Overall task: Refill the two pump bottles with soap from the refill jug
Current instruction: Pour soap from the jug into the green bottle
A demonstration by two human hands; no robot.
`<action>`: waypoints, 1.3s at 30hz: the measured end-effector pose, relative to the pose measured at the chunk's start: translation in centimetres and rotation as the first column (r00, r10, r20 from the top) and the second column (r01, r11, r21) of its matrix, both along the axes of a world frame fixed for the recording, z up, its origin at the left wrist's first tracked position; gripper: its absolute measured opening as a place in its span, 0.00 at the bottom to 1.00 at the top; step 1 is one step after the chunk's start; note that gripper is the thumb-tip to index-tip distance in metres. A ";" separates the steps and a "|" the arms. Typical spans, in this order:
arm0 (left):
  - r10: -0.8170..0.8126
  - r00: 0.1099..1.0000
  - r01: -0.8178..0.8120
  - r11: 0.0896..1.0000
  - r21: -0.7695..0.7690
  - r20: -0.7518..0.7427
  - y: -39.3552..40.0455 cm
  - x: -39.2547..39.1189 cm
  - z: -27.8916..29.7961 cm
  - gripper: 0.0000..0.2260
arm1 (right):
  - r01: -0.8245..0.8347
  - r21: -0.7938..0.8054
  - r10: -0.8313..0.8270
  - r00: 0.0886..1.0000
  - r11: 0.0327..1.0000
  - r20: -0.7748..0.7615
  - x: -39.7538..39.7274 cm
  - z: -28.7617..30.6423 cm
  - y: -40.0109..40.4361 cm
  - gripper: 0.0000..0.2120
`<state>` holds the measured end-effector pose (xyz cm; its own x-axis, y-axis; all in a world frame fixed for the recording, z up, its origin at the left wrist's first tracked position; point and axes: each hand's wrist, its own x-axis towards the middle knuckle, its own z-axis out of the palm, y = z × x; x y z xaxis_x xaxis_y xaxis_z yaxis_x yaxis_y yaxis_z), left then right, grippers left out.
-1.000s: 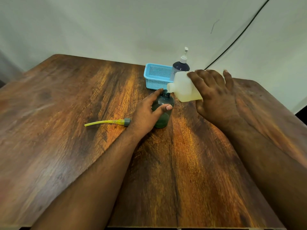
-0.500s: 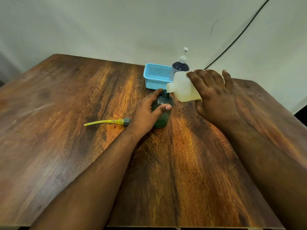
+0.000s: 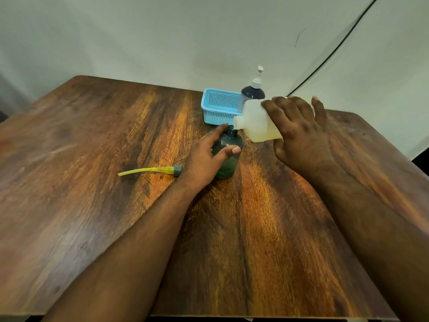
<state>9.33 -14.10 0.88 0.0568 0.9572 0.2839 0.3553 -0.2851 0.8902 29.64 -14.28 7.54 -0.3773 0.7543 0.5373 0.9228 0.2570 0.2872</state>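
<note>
While the left hand [image 3: 204, 156] grips the green bottle [image 3: 226, 156], the right hand [image 3: 301, 133] holds the tipped refill jug [image 3: 257, 122] spout-to-neck; pouring probably needs steady tilt.

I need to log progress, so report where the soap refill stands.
Done: the green bottle is open, its pump with yellow tube lying on the table. In hand: the left hand steadies it while the right hand tips the refill jug at its mouth. Left: recapping it; the dark pump bottle by the blue basket is still capped, its level unclear.
</note>
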 end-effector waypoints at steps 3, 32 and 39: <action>0.003 1.000 -0.003 1.000 0.005 -0.010 0.0 0.0 -0.1 0.30 | -0.007 0.015 0.007 1.000 1.000 0.002 0.1 0.0 0.0 0.38; -0.003 1.000 0.004 1.000 -0.031 0.006 0.0 0.1 -0.1 0.31 | -0.002 0.038 0.002 1.000 0.999 0.004 -0.1 -0.3 0.0 0.37; 0.002 1.000 -0.001 0.999 -0.037 0.007 0.1 0.1 -0.1 0.31 | -0.005 0.040 0.004 1.000 0.999 0.015 0.0 0.0 -0.1 0.37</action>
<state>9.41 -13.96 0.80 0.0534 0.9671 0.2488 0.3495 -0.2515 0.9025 29.61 -14.35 7.49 -0.3886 0.7307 0.5613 0.9172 0.2490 0.3109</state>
